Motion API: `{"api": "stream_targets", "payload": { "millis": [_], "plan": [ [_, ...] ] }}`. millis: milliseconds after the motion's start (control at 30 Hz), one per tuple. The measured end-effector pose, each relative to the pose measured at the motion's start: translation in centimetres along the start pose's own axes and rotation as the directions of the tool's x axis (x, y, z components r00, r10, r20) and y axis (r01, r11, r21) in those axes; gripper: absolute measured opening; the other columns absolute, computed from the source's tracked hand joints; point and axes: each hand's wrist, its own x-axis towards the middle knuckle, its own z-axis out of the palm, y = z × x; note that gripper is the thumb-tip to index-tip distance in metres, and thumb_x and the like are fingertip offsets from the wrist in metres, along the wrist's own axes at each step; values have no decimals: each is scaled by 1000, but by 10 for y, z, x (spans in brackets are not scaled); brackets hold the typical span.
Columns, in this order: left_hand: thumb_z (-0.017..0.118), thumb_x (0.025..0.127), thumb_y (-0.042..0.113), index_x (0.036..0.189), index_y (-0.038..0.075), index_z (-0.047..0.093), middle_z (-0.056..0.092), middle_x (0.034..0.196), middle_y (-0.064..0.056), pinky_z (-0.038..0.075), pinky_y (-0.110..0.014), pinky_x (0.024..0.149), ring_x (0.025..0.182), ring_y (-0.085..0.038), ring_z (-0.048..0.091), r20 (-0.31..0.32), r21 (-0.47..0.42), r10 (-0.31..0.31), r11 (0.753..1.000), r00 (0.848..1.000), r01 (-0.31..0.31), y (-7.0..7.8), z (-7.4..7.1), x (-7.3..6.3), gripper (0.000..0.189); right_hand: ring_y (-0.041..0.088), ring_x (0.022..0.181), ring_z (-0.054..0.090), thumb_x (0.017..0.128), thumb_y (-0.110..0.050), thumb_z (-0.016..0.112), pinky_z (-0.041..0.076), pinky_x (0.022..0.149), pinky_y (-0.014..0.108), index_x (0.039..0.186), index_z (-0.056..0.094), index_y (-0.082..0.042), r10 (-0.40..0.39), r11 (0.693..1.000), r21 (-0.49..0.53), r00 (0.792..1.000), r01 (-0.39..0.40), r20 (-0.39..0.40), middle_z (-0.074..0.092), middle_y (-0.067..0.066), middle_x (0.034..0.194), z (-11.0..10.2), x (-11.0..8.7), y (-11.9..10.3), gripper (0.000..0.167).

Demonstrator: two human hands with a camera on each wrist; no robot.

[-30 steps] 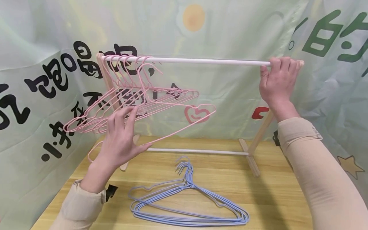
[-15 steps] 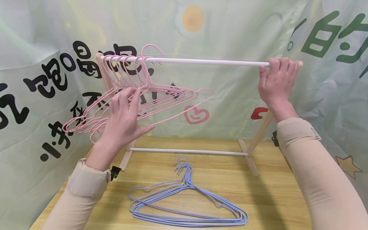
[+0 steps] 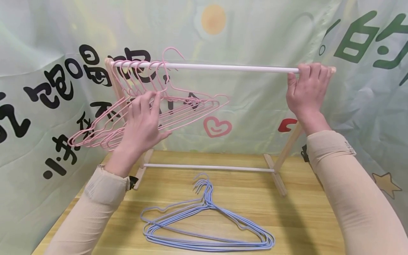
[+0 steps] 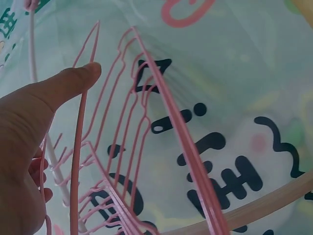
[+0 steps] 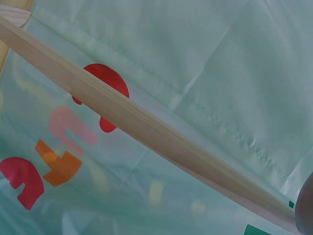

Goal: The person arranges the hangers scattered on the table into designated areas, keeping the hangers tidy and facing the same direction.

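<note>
My left hand (image 3: 141, 122) holds a pink wire clothes hanger (image 4: 77, 156), its thumb against the hanger's lower bar in the left wrist view. That hanger's hook stands just above the white rail (image 3: 229, 67), tip pointing right. Whether the hook touches the rail I cannot tell. Several more pink clothes hangers (image 4: 185, 147) hang close together at the rail's left end, right behind my left hand. My right hand (image 3: 308, 90) grips the rail near its right end, fingers over the top. Only a sliver of the right hand shows in the right wrist view.
A pile of blue wire hangers (image 3: 208, 197) lies flat on the wooden table (image 3: 242, 184) before the rack. The rack has a slanted wooden post (image 5: 146, 129) and a white lower bar (image 3: 204, 167). A printed cloth (image 3: 261, 32) hangs behind.
My left hand has risen and moved right with the pink clothes hanger, lifting its hook from below the rail to above it. The right hand has stayed on the rail.
</note>
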Motion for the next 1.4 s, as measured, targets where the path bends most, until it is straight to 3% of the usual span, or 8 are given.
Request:
{"api": "stream_targets", "payload": {
  "millis": [500, 733, 1400],
  "plan": [
    [101, 60, 44, 160, -6, 24, 29, 153, -28, 36, -52, 99, 130, -46, 34, 3, 95, 5, 995, 1000, -6, -3, 29, -16, 135, 47, 114, 36, 110, -51, 31, 14, 118, 57, 122, 45, 1, 7, 1000, -6, 999, -7, 34, 41, 27, 115, 0, 1, 0, 56],
    [102, 59, 38, 160, -7, 23, 29, 151, -29, 35, -53, 99, 130, -45, 32, -77, 132, 57, 990, 995, -47, -5, 44, -21, 136, 47, 115, 36, 110, -52, 30, 11, 121, 56, 122, 44, 1, 22, 1000, -12, 999, -21, 41, 41, 27, 116, -1, -1, 0, 56],
    [105, 52, 37, 162, -5, 20, 28, 153, -27, 33, -53, 102, 133, -46, 28, -157, 155, 46, 988, 987, -21, -6, 65, -25, 145, 47, 114, 35, 110, -51, 30, 11, 120, 56, 121, 45, 2, 10, 1000, -3, 1000, -10, 29, 41, 28, 115, 0, 0, 0, 56]
  ]
}}
